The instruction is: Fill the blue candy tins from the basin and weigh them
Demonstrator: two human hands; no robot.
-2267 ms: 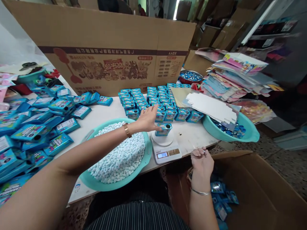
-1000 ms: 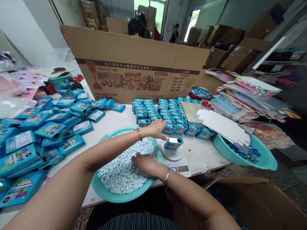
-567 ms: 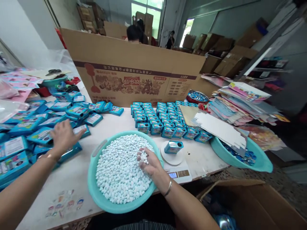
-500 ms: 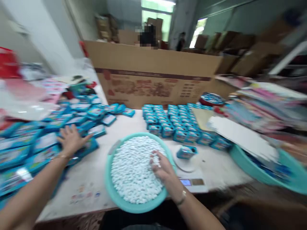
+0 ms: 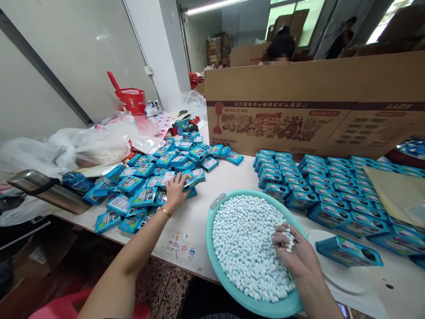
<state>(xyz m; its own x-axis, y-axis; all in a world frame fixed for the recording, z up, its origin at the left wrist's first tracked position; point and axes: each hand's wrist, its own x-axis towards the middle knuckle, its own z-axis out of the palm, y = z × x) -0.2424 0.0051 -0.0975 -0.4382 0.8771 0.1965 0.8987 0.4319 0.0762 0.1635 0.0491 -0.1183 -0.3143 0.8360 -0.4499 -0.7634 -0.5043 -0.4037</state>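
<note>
My left hand point(image 5: 175, 192) rests on a heap of small blue candy boxes point(image 5: 143, 197), fingers spread over the top ones. Whether it grips a box cannot be seen. In a turquoise basin point(image 5: 216, 259) in front of me lie many small white candies point(image 5: 249, 243). My right hand point(image 5: 295, 252), palm up at the basin's right side, has its fingers curled around a few of these candies. Just right of that hand, a single blue box point(image 5: 348, 251) with a dark hole in its end sits on a white kitchen scale point(image 5: 347, 283).
Rows of blue boxes point(image 5: 318, 190) stand at the right, with a tan sheet point(image 5: 395, 195) over some. A large cardboard carton point(image 5: 308, 88) walls off the back, a person behind it. At left are a steel flask point(image 5: 56, 192), plastic bags point(image 5: 99, 146) and a red bucket point(image 5: 133, 101).
The view has swung left, bringing the flask and the bags into sight. My left hand stays on the box heap, and my right hand keeps its candies at the basin's right side.
</note>
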